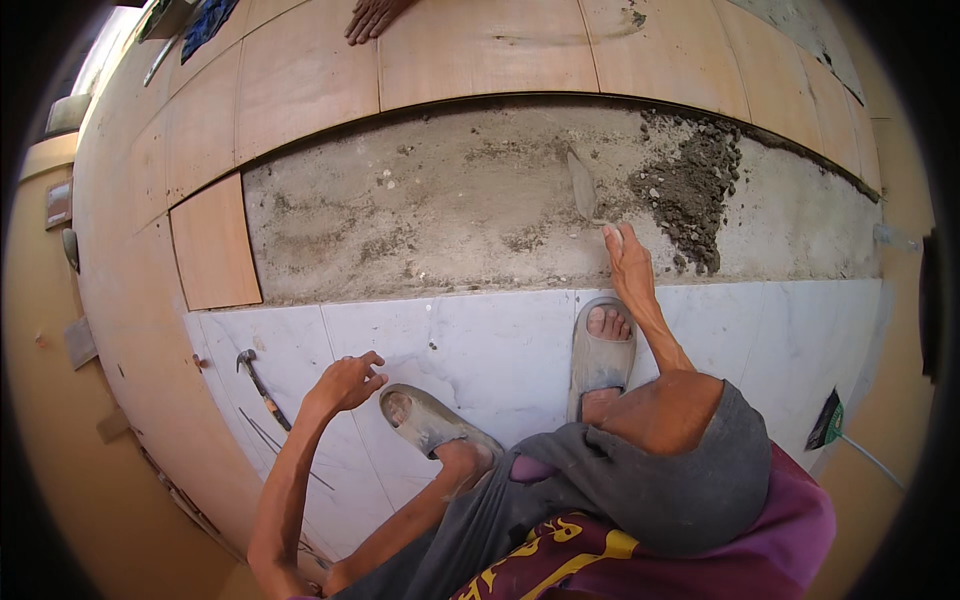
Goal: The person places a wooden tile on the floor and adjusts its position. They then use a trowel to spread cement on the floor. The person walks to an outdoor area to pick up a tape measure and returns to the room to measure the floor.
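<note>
Slippers [425, 422]: on both feet, the left on the white tiles, the right at their far edge.
Left hand [350, 382]: near the left slipper, over the white tiles; fingers bent and apart, holding nothing.
Hammer [262, 388]: lying on the white tiles, left of the left hand, with thin rods [270, 438] just beside it.
White tiles [500, 335]: a row along the near side of the bare strip.
Right hand [630, 268]: reaching over the strip past the right slipper; fingers clamped on the trowel's handle, mostly hidden.
Trowel [581, 186]: low over the strip, blade pointing away; whether it touches, cannot tell.
Strip [440, 200]: rough grey, with scattered crumbs.
Mortar [697, 185]: dark, lumpy heap on the strip, right of the trowel.
Tan tiles [490, 60]: beyond the strip; another person's hand [374, 18] rests there.
</note>
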{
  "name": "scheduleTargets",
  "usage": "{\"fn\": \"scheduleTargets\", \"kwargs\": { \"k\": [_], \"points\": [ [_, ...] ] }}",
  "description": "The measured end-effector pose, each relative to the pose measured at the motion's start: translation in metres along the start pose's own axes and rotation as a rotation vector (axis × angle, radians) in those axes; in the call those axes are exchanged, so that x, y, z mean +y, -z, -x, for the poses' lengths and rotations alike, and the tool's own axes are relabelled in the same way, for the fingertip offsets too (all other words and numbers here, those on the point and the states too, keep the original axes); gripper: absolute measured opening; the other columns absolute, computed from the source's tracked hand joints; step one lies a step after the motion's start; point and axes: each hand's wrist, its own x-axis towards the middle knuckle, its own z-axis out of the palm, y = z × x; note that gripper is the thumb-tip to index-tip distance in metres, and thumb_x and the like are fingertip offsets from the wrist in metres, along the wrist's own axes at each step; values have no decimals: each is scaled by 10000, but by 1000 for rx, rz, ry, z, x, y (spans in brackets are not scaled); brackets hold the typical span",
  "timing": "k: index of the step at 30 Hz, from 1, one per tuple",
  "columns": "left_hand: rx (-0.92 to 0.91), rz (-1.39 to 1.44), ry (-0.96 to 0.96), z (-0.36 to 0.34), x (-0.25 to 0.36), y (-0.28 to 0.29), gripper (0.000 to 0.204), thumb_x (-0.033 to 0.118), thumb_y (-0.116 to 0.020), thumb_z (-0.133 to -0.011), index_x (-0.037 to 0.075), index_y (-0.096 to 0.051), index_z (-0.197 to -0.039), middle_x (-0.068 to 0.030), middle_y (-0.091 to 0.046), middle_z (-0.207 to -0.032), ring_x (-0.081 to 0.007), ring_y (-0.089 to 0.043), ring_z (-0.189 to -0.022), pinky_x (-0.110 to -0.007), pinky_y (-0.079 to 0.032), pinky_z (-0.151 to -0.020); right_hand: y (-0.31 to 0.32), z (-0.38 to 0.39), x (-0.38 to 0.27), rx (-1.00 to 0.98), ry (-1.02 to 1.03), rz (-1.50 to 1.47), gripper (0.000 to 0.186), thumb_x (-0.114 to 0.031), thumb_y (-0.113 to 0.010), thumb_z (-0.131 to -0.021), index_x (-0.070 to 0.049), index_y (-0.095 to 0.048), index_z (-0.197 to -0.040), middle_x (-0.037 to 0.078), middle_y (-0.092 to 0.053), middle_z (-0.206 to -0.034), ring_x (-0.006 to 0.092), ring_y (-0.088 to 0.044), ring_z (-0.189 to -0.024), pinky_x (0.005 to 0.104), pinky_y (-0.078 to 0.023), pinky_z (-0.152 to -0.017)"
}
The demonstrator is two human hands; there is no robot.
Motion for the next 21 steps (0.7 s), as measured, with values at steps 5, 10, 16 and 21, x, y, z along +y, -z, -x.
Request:
{"fn": "scheduleTargets", "kwargs": {
  "k": [5, 10, 16, 21],
  "points": [
    [-46, -103, -41, -13, 3, -17, 422, 334, -652, -1016, 18, -654, -1295, -173, -798, -1084, -387, -725, -1093, -484, -542, -987, -46, -12, -58, -113, 120, -274, 501, -474, -523, -1105, 17, -568, -1194, 296, -679, -886, 455, -678, -828, 526, -501, -741],
    [2, -69, -72, -9, 34, 5, 430, 364, -634, -1047, 42, -644, -1332, -177, -783, -1177, -407, -707, -1150, -485, -539, -1005, -53, -52, -45, -141, 99, -273, 529, -497, -533, -1093, 26, -598, -1142, 268, -683, -886, 414, -676, -811, 511, -510, -759],
    [1, -100, -32, -6, 8, -3, 441, 346, -658, -1025, 33, -640, -1336, -179, -794, -1132, -393, -727, -1108, -481, -553, -986, 62, -75, 64, 203, -113, -294, 515, -489, -552, -1088, 18, -642, -1062, 186, -624, -747, 326, -639, -698, 465, -505, -705],
    [-9, -144, -9, -3, -5, -12, 438, 332, -670, -1014, 24, -644, -1324, -171, -800, -1105, -381, -737, -1091, -477, -553, -986, 89, -69, 65, 159, -118, -231, 527, -481, -543, -1091, 34, -646, -1048, 221, -654, -819, 371, -659, -753, 484, -512, -745]
  ]
}}
